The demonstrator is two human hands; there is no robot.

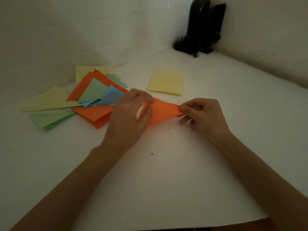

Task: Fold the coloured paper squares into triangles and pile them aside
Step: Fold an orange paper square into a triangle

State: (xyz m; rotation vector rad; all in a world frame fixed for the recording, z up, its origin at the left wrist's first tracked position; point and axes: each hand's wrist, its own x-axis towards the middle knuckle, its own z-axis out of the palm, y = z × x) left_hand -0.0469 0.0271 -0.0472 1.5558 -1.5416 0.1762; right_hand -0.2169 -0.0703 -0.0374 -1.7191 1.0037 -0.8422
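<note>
On your white table [166,172], the orange paper [164,112] sits just in front of the yellow squares [165,82], held between your hands. Your right hand [202,116] pinches its right corner and your blurred left hand [131,117] grips its left end. The folded pile [75,100] lies left of the yellow squares.

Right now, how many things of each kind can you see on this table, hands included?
Hands: 2, left hand and right hand
Orange paper held between them: 1
Stack of yellow squares: 1
Heap of folded triangles: 1
Black speakers: 2
Total: 7
</note>
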